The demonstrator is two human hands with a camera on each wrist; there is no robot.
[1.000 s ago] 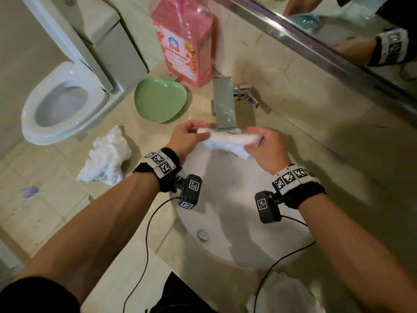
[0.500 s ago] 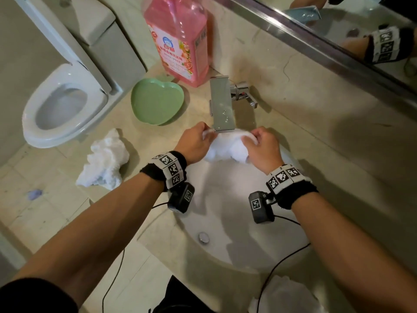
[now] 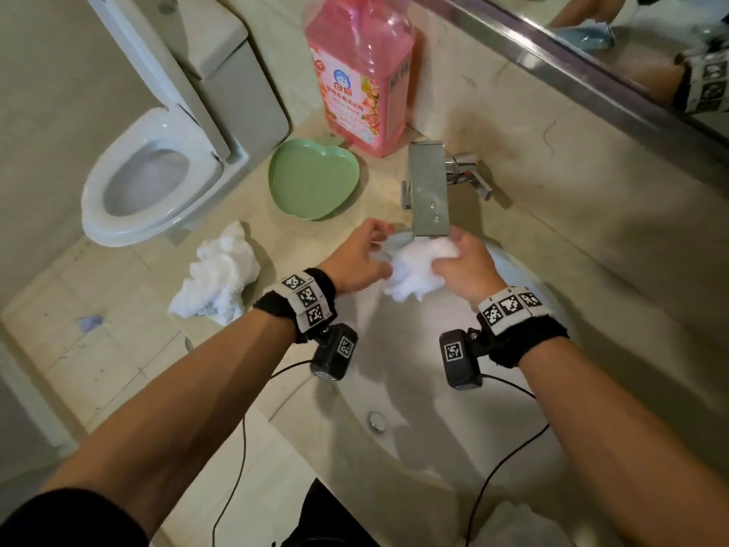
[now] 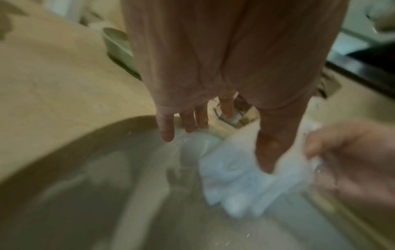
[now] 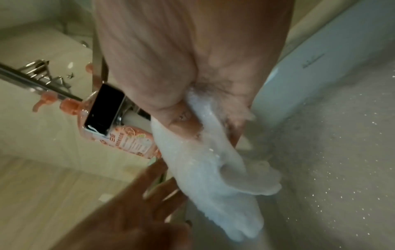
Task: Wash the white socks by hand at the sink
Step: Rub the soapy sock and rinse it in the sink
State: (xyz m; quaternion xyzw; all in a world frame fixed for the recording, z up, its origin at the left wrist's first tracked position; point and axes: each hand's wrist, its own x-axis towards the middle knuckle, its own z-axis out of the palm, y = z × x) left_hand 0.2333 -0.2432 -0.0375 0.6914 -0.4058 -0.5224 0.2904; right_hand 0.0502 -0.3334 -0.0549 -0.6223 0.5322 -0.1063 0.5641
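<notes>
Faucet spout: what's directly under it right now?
Under the faucet spout is a bunched white sock, gripped by the right hand over the sink. The left hand is open beside it. The spout hides its own outlet, so running water cannot be confirmed.

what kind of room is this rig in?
Almost certainly a home bathroom: a toilet stands beside a stone counter with a round sink and chrome tap, and a mirror runs along the wall. The right hand holds a white sock under the tap.
</notes>
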